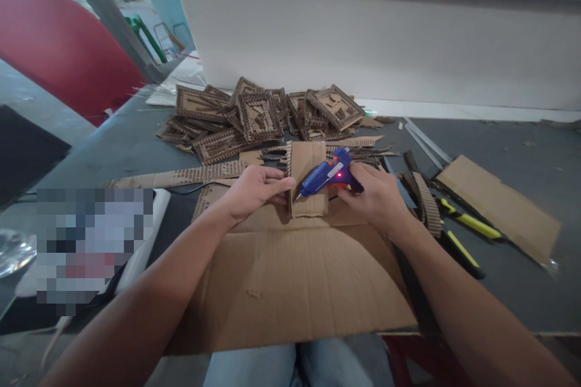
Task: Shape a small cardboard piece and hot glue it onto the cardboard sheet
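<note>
Big cardboard sheet (290,290) nearest us, bottom centre, over our lap. Left hand (254,190), centre frame, fingers pinched on left edge of small cardboard panel (308,184). Right hand (379,196) just right of centre, closed round blue glue gun (327,174), red light on, nozzle at panel's left edge w/ corrugated strip. Pile of cardboard frames (258,115) upper centre. Yellow-black cutters (472,227) at right.

Right hand (376,196) gripping blue glue gun (327,174), left hand (254,190) steadying cardboard piece (308,184)
</note>
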### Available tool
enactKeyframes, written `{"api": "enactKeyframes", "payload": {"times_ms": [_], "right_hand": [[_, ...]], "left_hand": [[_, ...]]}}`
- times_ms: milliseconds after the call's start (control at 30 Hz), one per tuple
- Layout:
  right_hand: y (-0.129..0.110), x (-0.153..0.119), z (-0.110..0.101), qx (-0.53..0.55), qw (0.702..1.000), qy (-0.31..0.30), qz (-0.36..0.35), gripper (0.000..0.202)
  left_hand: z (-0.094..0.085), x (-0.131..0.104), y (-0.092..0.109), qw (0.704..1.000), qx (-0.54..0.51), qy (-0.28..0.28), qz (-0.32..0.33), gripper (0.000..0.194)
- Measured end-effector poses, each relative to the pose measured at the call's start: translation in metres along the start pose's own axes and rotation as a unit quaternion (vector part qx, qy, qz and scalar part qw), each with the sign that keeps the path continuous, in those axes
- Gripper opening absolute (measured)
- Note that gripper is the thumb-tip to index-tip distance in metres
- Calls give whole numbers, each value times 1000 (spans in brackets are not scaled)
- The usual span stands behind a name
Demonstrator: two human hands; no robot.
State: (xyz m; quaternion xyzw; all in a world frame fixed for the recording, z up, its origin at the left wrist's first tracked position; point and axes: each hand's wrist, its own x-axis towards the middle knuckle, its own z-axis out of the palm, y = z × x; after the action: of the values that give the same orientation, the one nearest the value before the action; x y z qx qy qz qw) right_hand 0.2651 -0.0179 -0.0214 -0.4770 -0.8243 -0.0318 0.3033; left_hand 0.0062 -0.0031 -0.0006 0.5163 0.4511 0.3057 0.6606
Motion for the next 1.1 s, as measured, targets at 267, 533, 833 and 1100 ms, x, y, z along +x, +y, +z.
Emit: {"api": "enactKeyframes", "payload": {"times_ms": [267,533,833,1100], "right_hand": [[-1,2,-5,-5,1000,7,-12,17],[-3,2,-7,-16,1000,15,1,11],[-7,3,-1,-32,996,77,9,16],[-4,3,-2,-17,997,69,-9,6]], "left_hand": [[-2,1,-2,1000,-1,-13,-1,34],[-2,1,-2,1000,9,-20,-6,36],[-2,0,-2,999,39,-27,-14,36],[-2,1,-3,999,29,-24,-22,36]]}}
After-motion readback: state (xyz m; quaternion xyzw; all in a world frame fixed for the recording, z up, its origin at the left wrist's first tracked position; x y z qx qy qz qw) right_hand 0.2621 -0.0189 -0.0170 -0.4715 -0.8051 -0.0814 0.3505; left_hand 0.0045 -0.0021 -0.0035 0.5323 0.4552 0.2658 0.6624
